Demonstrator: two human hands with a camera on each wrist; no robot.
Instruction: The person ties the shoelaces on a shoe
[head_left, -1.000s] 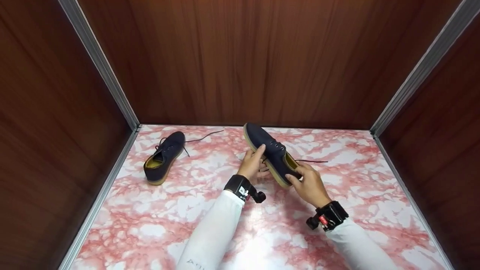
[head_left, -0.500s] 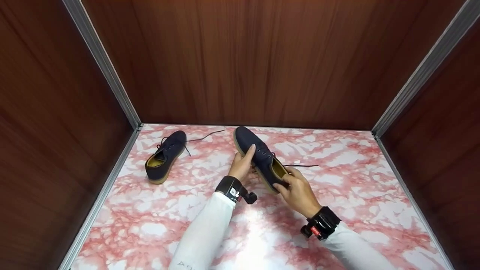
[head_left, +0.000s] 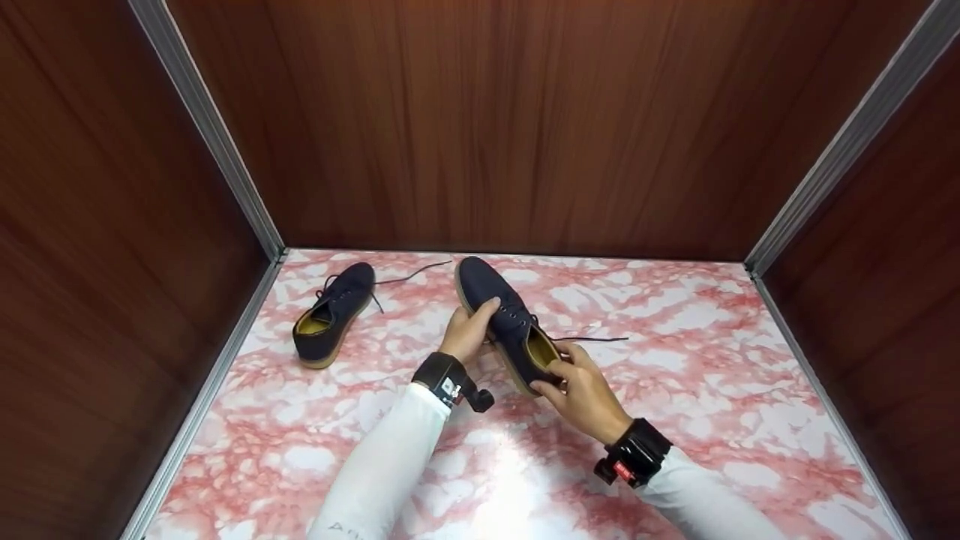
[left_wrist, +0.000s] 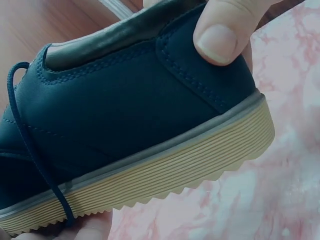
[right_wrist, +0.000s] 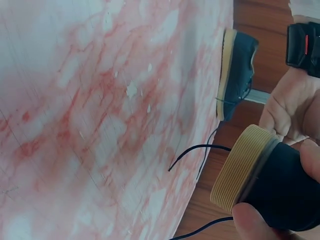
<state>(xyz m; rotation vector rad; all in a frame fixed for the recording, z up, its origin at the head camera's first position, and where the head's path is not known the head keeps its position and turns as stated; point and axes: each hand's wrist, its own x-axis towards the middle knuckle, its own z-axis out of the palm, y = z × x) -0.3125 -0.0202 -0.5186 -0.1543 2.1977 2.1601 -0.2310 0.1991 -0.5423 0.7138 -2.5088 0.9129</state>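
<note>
Both hands hold a dark navy lace-up shoe (head_left: 487, 289) with a tan ridged sole, tilted above the table with its toe pointing to the far left. My left hand (head_left: 466, 332) grips the middle of it, thumb on the upper and fingers under the sole (left_wrist: 150, 185). At the heel, my right hand (head_left: 589, 390) pinches the collar, thumb outside; the left wrist view shows that thumb on the heel panel. A loose lace (head_left: 596, 339) hangs out to the right. Its matching shoe (head_left: 334, 313) stands upright on the left, laces trailing.
A red-and-white marbled table (head_left: 712, 420) lies beneath. Brown wood-grain panels (head_left: 480, 127) rise at the back and both sides, joined by grey metal corner posts (head_left: 217, 142). The standing shoe's lace (head_left: 416, 273) stretches right along the surface.
Both hands have carried the held shoe to the left and slightly nearer, its lace following. The grip looks the same. The other shoe stays in its place.
</note>
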